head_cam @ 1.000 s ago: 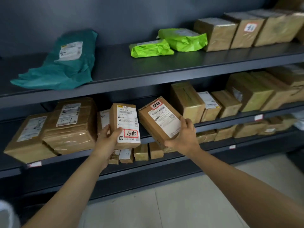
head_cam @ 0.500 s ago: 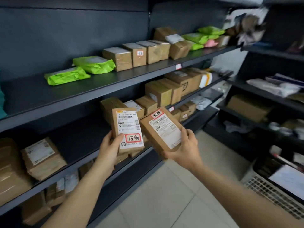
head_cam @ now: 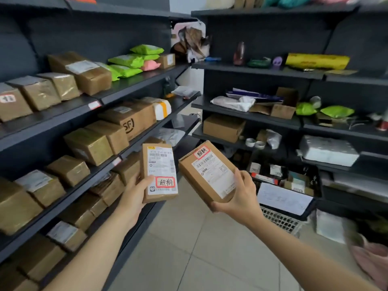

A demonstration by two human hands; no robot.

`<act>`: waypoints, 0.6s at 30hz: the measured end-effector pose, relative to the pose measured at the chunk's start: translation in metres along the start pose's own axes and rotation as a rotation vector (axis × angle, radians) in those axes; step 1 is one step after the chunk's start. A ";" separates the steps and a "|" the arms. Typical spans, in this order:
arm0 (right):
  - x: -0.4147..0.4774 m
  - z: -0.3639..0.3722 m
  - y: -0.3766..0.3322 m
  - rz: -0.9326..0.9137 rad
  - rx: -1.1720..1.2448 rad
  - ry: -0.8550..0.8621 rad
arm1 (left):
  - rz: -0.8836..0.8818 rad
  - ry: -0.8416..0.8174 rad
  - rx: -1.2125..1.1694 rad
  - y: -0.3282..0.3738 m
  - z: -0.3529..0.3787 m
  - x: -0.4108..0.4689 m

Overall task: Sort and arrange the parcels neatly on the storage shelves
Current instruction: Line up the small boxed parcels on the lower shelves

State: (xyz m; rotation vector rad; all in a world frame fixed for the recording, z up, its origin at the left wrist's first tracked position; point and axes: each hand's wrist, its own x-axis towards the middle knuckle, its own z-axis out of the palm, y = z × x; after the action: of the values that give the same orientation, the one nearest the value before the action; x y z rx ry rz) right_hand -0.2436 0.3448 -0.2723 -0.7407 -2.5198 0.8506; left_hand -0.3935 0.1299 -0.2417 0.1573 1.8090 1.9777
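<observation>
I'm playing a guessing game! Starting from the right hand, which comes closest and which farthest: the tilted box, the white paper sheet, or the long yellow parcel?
1. Tilted box: held in the right hand itself.
2. White paper sheet: low down, just to the hand's right.
3. Long yellow parcel: high up on the far right shelf.
</observation>
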 end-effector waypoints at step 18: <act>0.135 -0.181 0.281 0.397 -0.111 0.270 | 0.004 -0.244 0.211 -0.052 0.342 0.181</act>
State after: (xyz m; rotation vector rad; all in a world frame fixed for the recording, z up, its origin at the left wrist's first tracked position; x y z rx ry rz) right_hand -0.1596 0.6946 -0.2939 -1.3282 -2.2259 0.6778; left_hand -0.4119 0.5173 -0.2853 0.4484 1.8504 1.6825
